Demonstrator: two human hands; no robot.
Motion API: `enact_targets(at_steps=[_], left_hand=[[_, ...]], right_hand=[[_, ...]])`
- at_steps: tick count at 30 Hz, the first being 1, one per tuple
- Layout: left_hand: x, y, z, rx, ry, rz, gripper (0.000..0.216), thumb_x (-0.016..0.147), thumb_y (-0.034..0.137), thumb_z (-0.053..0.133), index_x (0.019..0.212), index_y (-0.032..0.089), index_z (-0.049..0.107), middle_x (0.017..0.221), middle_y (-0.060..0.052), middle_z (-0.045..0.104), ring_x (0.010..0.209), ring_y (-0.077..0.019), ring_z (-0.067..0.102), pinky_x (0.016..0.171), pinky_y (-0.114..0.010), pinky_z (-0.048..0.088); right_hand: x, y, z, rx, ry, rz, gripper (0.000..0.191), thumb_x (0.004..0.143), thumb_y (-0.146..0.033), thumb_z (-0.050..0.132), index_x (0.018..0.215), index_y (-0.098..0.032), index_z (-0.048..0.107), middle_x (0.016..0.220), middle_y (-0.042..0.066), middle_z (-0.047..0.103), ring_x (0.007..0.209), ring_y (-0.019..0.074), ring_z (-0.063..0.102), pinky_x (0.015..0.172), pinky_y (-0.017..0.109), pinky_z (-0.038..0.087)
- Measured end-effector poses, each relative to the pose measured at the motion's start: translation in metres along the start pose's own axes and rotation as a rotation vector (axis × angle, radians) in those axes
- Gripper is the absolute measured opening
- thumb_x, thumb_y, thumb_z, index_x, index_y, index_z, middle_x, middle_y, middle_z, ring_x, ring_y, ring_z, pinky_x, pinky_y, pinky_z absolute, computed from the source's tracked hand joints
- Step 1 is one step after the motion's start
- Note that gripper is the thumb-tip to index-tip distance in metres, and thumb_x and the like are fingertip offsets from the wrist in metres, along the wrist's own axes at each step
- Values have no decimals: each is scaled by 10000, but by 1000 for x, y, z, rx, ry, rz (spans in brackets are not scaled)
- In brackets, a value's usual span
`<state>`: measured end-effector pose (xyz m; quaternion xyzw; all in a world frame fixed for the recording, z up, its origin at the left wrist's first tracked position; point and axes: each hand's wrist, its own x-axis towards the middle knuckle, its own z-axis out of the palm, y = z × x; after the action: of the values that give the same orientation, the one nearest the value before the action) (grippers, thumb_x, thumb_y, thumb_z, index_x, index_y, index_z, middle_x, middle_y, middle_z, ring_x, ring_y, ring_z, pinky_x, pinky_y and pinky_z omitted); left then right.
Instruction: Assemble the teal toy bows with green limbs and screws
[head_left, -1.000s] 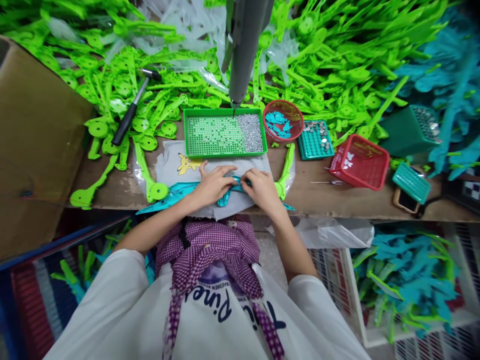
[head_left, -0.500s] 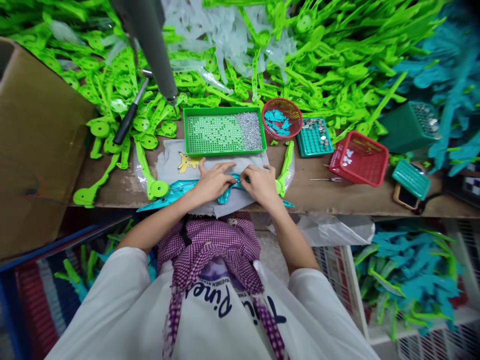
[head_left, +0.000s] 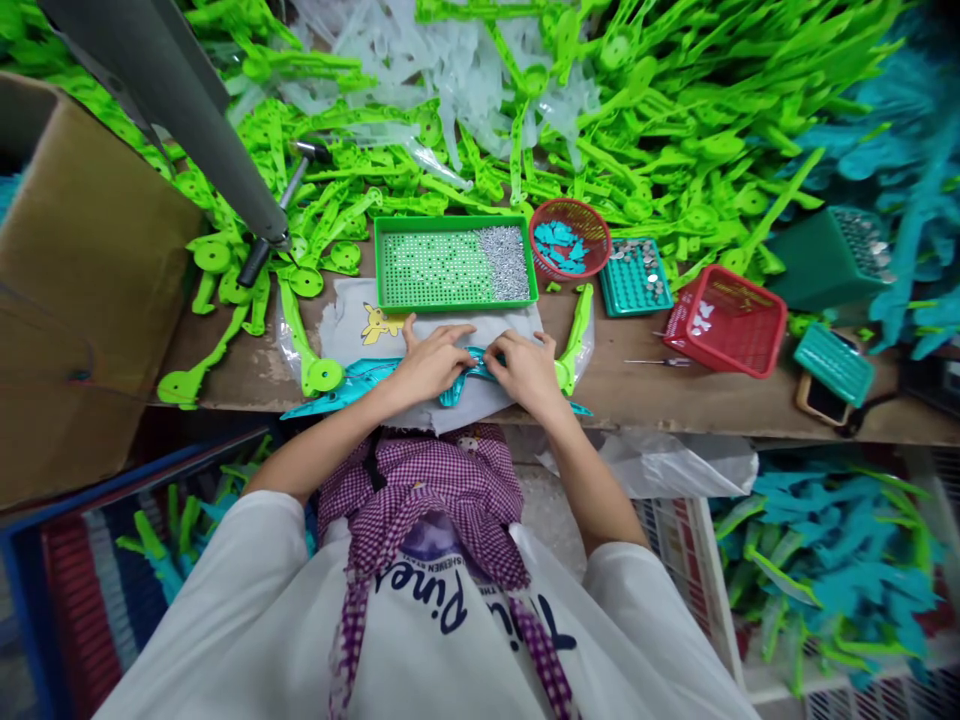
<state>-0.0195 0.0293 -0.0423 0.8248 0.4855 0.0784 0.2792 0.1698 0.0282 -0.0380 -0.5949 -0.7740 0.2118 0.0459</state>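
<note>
A teal plastic toy part [head_left: 363, 378], long and shaped like a bow's middle, lies on a grey cloth [head_left: 349, 325] with a yellow cartoon figure. Lime green curved arms stand at its left end [head_left: 297, 340] and right end [head_left: 577, 340]. My left hand [head_left: 435, 362] rests over the middle of the teal part, fingers closed on it. Close beside it, my right hand [head_left: 523, 368] has thumb and fingers pinched together at the same part. Whatever small piece may be between those fingertips is hidden.
Behind the cloth stand a green tray [head_left: 431, 306] of small metal pieces, a round red basket [head_left: 571, 270], a teal tray [head_left: 637, 300] and a red basket [head_left: 726, 335]. A grey metal arm [head_left: 217, 130] hangs above a hammer [head_left: 259, 262]. Green parts heap behind; a cardboard box [head_left: 97, 290] stands left.
The hanging grey arm has swung left and now crosses the hammer. The view has shifted slightly. Both hands stay at the middle of the teal part with almost the same grip.
</note>
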Motion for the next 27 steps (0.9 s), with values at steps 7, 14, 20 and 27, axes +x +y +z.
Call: enact_targets(at_steps=[7,14,20,27], left_hand=[[0,-1,2,-15,16,-2,303,974,164,545,1054,321,792,1538,-40,552,1375,-305,526,1190,-734,-33],[-1,-4,1,-33,13,2,280,976,179,551,1058,308,786,1528,-49,558,1379,-309,519,1191,-732,-27],[0,-6,2,3,15,-6,240,983,224,568,1035,291,793,1513,-63,566,1355,-318,531,1206,-719,9],[-1,-6,1,-20,12,5,251,979,197,566,1053,301,782,1498,-66,582,1369,-325,527,1176,-772,29]], right_hand=[[-2,1,7,-72,59,-27,270,988,-231,450,906,-202,706,1019,83,753,991,258,665,1113,564,241],[-15,-5,-15,352,443,-68,223,1005,-384,529,997,-247,705,1065,55,742,1076,228,670,1064,493,419],[4,-38,-60,715,892,-182,284,1030,-449,467,1062,-273,688,1041,34,706,1027,181,658,967,401,520],[-49,10,-5,374,543,-12,315,1002,-431,511,1054,-225,744,1060,108,746,1057,246,680,979,437,541]])
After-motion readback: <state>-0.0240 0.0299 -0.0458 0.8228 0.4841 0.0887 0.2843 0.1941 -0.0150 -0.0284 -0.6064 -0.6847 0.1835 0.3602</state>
